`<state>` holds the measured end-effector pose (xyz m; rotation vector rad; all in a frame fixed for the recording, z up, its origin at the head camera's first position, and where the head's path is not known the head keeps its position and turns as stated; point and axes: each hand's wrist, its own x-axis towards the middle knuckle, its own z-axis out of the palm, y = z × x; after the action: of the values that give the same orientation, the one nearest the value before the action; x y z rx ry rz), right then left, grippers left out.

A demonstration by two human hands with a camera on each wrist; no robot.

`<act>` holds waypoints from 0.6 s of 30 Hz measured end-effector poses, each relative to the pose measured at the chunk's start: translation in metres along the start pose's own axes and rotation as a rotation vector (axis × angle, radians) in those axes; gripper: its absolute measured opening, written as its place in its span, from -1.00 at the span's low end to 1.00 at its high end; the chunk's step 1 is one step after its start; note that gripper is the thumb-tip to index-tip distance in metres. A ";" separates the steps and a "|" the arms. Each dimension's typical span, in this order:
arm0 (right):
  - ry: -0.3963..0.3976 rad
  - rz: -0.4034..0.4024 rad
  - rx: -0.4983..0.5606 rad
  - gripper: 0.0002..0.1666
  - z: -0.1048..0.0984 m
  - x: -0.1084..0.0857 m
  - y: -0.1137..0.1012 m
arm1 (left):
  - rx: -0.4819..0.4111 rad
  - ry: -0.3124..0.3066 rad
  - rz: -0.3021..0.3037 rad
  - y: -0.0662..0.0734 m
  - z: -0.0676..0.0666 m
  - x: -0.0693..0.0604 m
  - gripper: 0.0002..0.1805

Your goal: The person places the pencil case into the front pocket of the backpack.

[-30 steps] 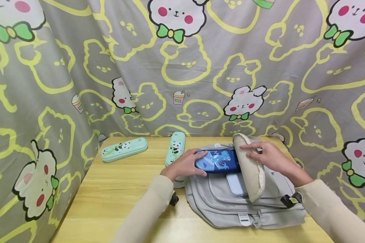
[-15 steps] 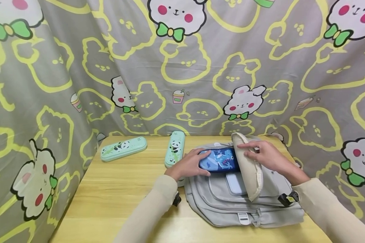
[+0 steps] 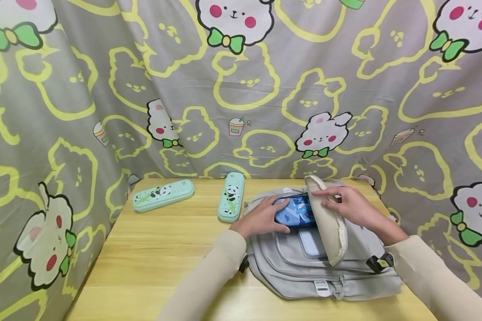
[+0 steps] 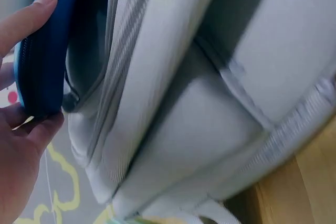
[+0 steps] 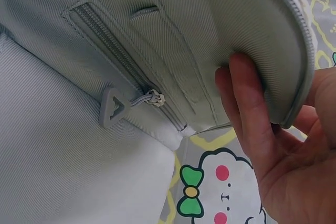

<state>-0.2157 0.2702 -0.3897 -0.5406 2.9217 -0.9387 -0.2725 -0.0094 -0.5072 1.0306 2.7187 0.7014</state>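
Blue case (image 3: 296,211) in the head view lies at the mouth of the gray backpack (image 3: 281,263), its right end hidden behind a raised flap (image 3: 327,229). The left hand (image 3: 263,217) grips its left end between thumb and fingers, while the right hand (image 3: 351,205) pinches the flap's edge. Left of the backpack, a slanted panda tin (image 3: 163,195) and an upright-pointing panda tin (image 3: 230,197) lie apart on the wooden table (image 3: 156,263), before a cartoon-print curtain (image 3: 245,67). The left wrist view shows the thumb against the case's zippered side, fingers at its lower end. From the right wrist, fingers press the flap's lining, near a zipper (image 5: 118,51) with a triangular pull (image 5: 113,107).
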 end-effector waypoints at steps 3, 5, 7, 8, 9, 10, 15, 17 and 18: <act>-0.003 -0.007 0.002 -0.56 0.000 -0.001 0.001 | 0.016 -0.006 0.011 0.005 0.001 0.004 0.08; -0.001 -0.008 0.000 -0.56 0.000 -0.001 0.001 | 0.030 -0.018 0.009 0.007 0.002 0.006 0.08; 0.000 -0.006 0.002 -0.56 -0.001 -0.002 0.001 | 0.028 -0.033 0.003 0.009 0.003 0.007 0.07; 0.002 -0.006 0.001 -0.57 -0.001 -0.002 0.001 | 0.031 -0.039 -0.001 0.009 0.003 0.007 0.07; 0.005 -0.005 0.000 -0.57 -0.001 -0.003 0.001 | 0.027 -0.044 -0.006 0.010 0.003 0.006 0.07; 0.009 -0.008 -0.004 -0.57 -0.001 -0.003 0.001 | 0.025 -0.045 -0.010 0.009 0.004 0.006 0.07; 0.023 -0.007 -0.005 -0.59 -0.003 -0.005 0.001 | 0.001 -0.049 -0.017 0.006 0.005 0.003 0.06; 0.026 -0.003 -0.008 -0.59 -0.003 -0.005 0.002 | -0.011 -0.049 -0.017 0.004 0.005 0.001 0.05; 0.027 -0.002 -0.010 -0.59 -0.003 -0.006 0.002 | -0.011 -0.046 -0.015 0.003 0.005 0.000 0.04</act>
<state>-0.2114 0.2754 -0.3890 -0.5353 2.9518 -0.9400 -0.2694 -0.0052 -0.5102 1.0096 2.6779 0.6812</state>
